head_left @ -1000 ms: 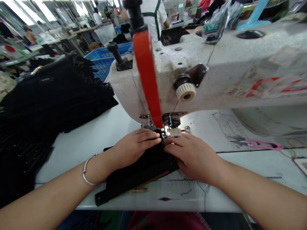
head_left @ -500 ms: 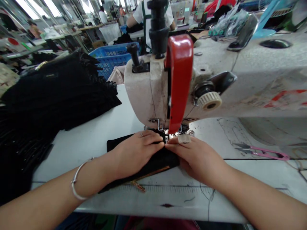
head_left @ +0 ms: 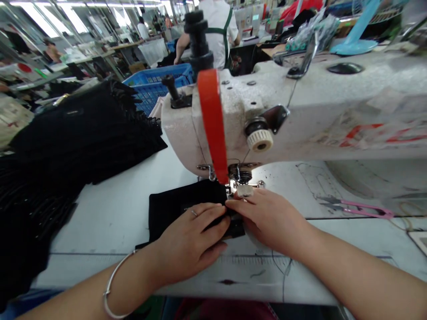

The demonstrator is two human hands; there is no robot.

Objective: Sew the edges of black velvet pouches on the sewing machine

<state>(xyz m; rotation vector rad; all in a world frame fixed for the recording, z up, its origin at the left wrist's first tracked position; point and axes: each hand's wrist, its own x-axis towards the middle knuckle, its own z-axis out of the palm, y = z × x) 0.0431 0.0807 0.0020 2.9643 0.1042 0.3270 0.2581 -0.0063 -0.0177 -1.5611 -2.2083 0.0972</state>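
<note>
A black fabric piece lies flat on the sewing machine bed, its right edge at the lit presser foot. My left hand, with a ring and a bangle, rests on its near side, fingers stretched out and a little apart. The zipper on that side is hidden under this hand. My right hand sits just right of the presser foot, its thumb and fingers closed on the fabric's right edge. A pale wrap covers one of its fingers. The sewing machine has a red lever guard above the needle area.
A pile of black fabric pieces covers the table's left side. Pink-handled thread snips lie on the right. Behind the machine stand a blue crate and a person in a white shirt. Loose threads hang near the front edge.
My left hand has slid toward me, uncovering more of the black fabric and covering the zipper. My right hand stays by the presser foot. The view has shifted slightly right.
</note>
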